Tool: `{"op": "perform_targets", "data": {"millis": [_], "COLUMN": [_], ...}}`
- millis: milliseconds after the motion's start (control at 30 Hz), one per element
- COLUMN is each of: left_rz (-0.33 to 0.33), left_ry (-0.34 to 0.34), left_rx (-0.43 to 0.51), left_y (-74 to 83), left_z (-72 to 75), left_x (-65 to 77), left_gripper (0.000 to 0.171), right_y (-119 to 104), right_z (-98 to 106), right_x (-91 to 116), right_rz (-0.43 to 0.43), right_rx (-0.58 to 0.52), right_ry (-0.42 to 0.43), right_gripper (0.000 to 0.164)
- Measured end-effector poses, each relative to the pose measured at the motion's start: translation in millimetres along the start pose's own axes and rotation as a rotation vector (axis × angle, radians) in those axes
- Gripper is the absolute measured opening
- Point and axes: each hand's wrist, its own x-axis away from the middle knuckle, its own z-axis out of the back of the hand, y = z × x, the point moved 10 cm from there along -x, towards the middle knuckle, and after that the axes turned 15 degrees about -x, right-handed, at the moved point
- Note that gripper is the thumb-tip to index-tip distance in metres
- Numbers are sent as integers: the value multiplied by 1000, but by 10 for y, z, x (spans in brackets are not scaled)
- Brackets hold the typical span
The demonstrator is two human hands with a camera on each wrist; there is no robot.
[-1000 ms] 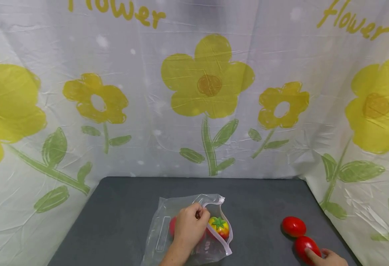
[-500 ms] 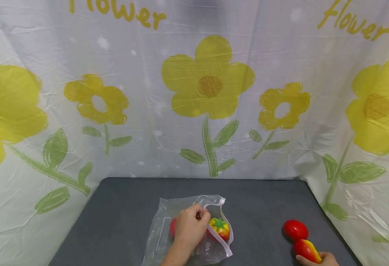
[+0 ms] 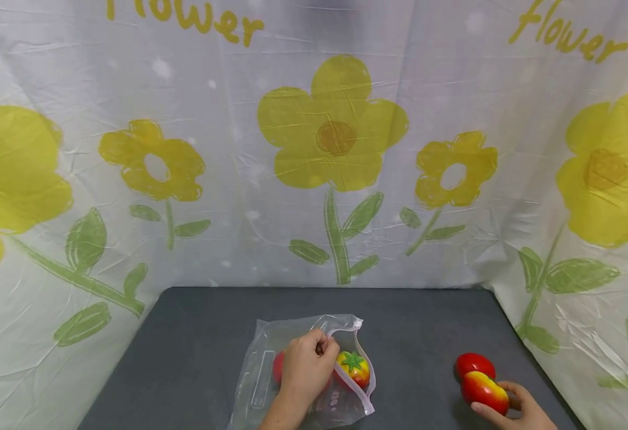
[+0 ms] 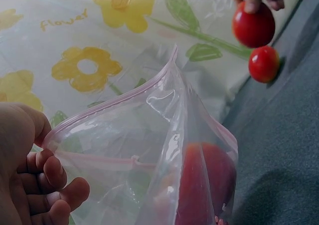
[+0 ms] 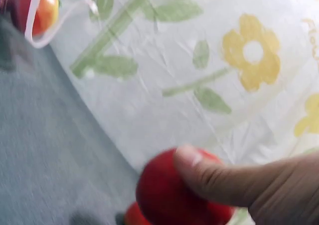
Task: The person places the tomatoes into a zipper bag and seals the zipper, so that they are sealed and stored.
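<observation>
A clear zip bag (image 3: 262, 343) with a pink-white zip edge lies on the dark table, its mouth spread toward the right. My left hand (image 3: 304, 367) pinches the upper edge of that mouth between thumb and forefinger. Inside the bag sit a red-and-yellow toy tomato (image 3: 356, 365) with a green top and a red round thing (image 3: 278, 365), partly hidden behind the hand. At the right, my right hand (image 3: 526, 409) grips a shiny red-and-yellow toy fruit (image 3: 480, 391), thumb pressed along its side in the right wrist view. Just behind it rests another red toy fruit (image 3: 472, 362).
The dark tabletop (image 3: 201, 334) runs back to a white curtain (image 3: 239, 239) printed with yellow flowers, which also flanks both sides. Table surface stretches between the bag and the two fruits at the right.
My right hand has turned the fruit so its yellow side shows, and has lifted it a little up and to the left, overlapping the other fruit. The left hand and bag stay put.
</observation>
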Motion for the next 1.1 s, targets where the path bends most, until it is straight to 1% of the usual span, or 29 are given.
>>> {"op": "perform_targets", "data": {"millis": [67, 167, 233, 333, 433, 533, 633, 733, 800, 867, 933, 1000, 1033, 1100], "left_rz": [1, -7, -14, -26, -28, -28, -22, -20, -21, -25, -28, -33, -35, -41], "left_ry": [0, 10, 18, 32, 35, 36, 32, 29, 29, 32, 37, 45, 47, 51], "left_rx": [-1, -1, -1, 1, 1, 4, 7, 6, 0, -7, -16, -21, -24, -26], "left_y": [0, 4, 7, 13, 10, 13, 14, 14, 12, 17, 19, 25, 29, 36], "left_z": [-1, 8, 15, 21, 25, 32, 36, 40, 42, 42, 43, 46, 47, 50], "left_x": [2, 0, -2, -5, -4, -6, -6, -6, -7, -7, -8, -8, -8, -6], "left_gripper": [34, 34, 35, 35, 35, 35, 34, 34, 34, 35, 35, 35, 35, 35], "right_y": [-173, -418, -559, -756, -928, -1077, -1168, -1207, -1222, -1227, -1243, -1260, -1265, -1278], "right_z": [-91, -274, -402, -598, -767, -891, -998, -1112, -1178, -1223, -1248, -1271, -1283, -1314], "right_x": [48, 94, 145, 227, 312, 379, 407, 419, 427, 432, 442, 451, 456, 466], "right_rz": [63, 164, 207, 281, 358, 423, 426, 390, 372, 359, 364, 370, 367, 361], "right_rx": [-30, -100, -144, -229, -325, -374, -391, -392, -392, -386, -380, -366, -364, -354], "right_ry": [-57, -106, -135, -210, -292, -344, -367, -384, -389, -372, -352, -346, -346, -361], "right_gripper": [107, 90, 83, 71, 65, 64, 65, 63, 57, 48, 39, 35, 35, 42]}}
